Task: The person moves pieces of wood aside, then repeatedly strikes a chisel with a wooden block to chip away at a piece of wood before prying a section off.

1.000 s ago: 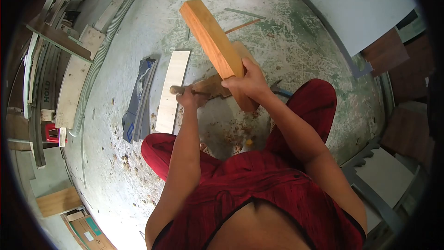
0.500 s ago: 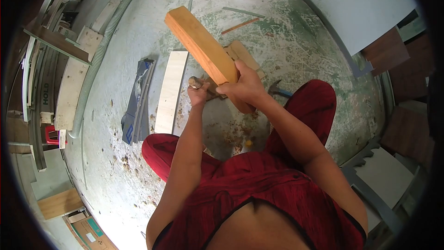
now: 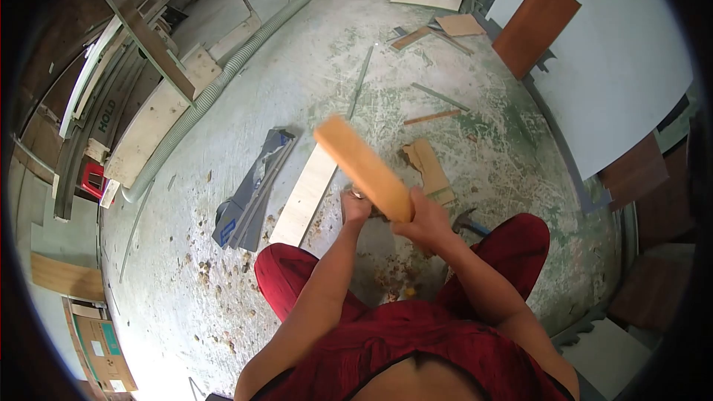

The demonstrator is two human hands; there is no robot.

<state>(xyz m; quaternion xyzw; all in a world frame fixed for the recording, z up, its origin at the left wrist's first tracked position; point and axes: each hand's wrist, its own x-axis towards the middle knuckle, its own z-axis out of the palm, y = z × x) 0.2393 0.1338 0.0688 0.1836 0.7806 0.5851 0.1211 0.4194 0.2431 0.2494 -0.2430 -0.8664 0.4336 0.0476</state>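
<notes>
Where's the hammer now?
Head view, right of centre: the hammer lies on the floor, between the right hand and the right knee in the image.

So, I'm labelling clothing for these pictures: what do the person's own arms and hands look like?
The left hand and right hand are ungloved, with no watch or bracelet visible. Both arms are bare below a sleeveless, dark red top with black edging.

Scuffed floor (image 3: 505,152) is showing green patches — bright light (image 3: 160,356) is washing its lower left. A ribbed hose (image 3: 200,107) is running along the left; a pale panel (image 3: 624,82) is occupying the right.
</notes>
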